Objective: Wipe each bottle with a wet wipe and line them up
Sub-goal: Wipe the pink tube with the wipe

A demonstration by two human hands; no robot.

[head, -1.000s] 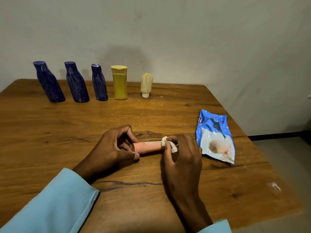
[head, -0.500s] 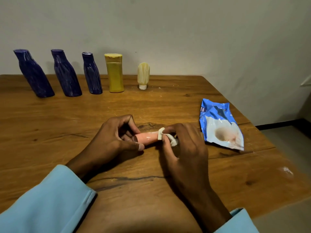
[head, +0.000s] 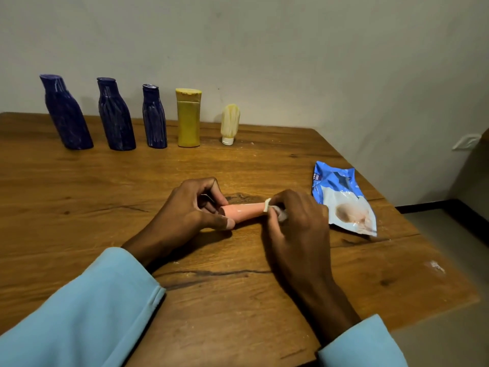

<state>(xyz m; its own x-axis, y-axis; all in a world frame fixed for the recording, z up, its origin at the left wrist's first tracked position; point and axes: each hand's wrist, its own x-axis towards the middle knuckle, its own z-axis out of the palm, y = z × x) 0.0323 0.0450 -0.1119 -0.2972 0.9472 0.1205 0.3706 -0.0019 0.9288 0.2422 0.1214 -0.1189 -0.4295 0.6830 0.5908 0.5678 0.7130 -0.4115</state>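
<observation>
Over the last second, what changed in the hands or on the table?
Little. The right hand kept rubbing the wipe along the pink tube; more bare tube shows between the hands than half a second ago. The left hand kept holding the tube's other end. Nothing taken or let go. The five bottles in the row at the wall and the wipe pack stayed put; only the camera shifted.

Wooden table point(head: 79, 197) (perhaps scuffed), plain wall point(head: 291, 49)

pink bottle point(head: 244, 211) horizontal on table, white wet wipe point(head: 275, 211) wrapped round its right end; five bottles point(head: 154, 120) upright at back, probably aligned.
</observation>
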